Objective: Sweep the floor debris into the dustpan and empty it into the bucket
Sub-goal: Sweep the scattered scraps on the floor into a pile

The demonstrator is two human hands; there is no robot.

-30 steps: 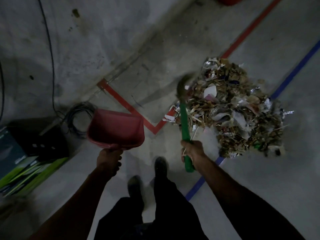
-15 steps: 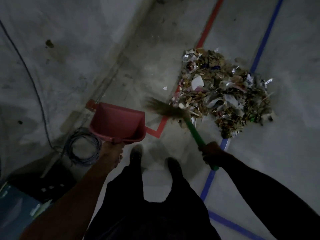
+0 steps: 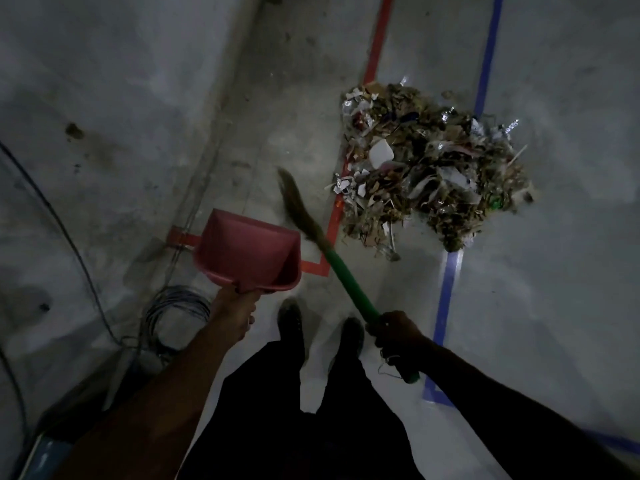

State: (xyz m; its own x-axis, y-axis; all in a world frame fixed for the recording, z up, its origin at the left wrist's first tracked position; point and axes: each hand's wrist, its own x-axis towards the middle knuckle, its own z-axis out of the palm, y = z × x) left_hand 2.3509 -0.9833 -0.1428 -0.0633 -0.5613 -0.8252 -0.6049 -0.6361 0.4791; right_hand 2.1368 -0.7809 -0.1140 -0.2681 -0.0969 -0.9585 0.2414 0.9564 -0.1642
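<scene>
A big heap of debris (image 3: pixel 433 168), dry leaves, paper scraps and foil, lies on the concrete floor between a red tape line and a blue tape line. My left hand (image 3: pixel 235 311) grips the handle of a red dustpan (image 3: pixel 249 252), held above the floor to the left of the heap. My right hand (image 3: pixel 394 332) grips the green handle of a small broom (image 3: pixel 343 271). Its brown bristles (image 3: pixel 294 202) point up and left, between the dustpan and the heap, apart from both. No bucket is in view.
A concrete wall (image 3: pixel 104 98) rises on the left with a black cable (image 3: pixel 52 209) running down it. A coil of cable (image 3: pixel 173 317) lies at the wall's foot. My two shoes (image 3: pixel 291 320) stand below the dustpan. Red tape (image 3: pixel 375 46) and blue tape (image 3: pixel 450 289) mark the floor.
The broom has swung left off the heap's edge and now tilts up-left beside the dustpan. My view has turned, so the heap sits more upright ahead. The dustpan stays in my left hand.
</scene>
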